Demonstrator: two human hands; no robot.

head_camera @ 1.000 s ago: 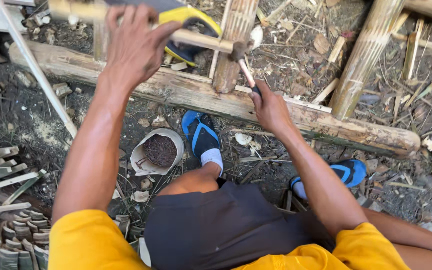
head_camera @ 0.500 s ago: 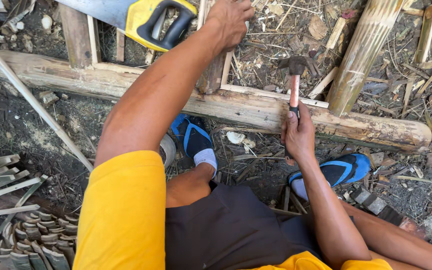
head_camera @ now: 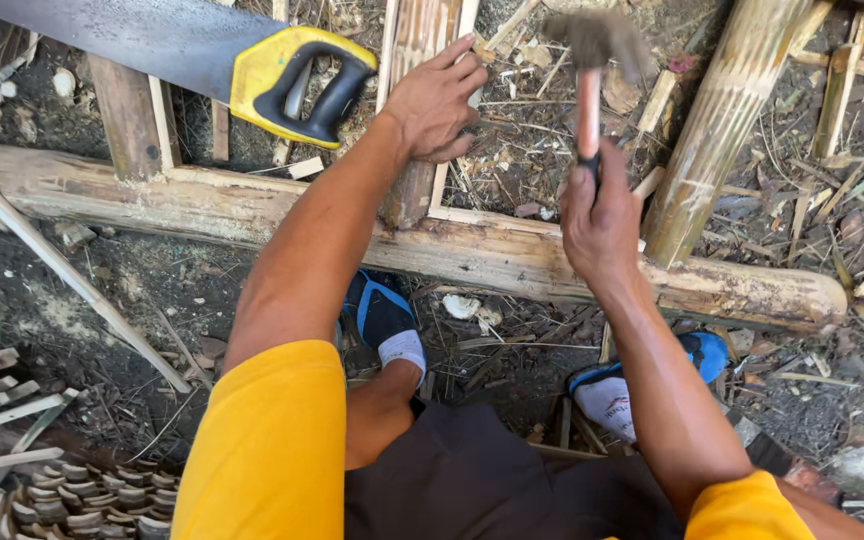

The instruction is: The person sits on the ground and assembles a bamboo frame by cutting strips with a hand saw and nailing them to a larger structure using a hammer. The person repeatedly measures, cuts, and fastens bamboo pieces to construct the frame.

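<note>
The right hand (head_camera: 602, 215) is closed around the lower grip of a red-handled hammer with a dark metal head (head_camera: 589, 95), raised above the thick pale log (head_camera: 512, 262). The left hand (head_camera: 437, 100) presses flat and open on the upright split bamboo post (head_camera: 420, 120). The hammer seems head-heavy and stiff, so holding low on the handle suits it.

hammer head (head_camera: 597, 38) motion-blurred, saw blade (head_camera: 102, 35) cut by top edge, hammer grip hidden in right hand (head_camera: 602, 215)
</note>
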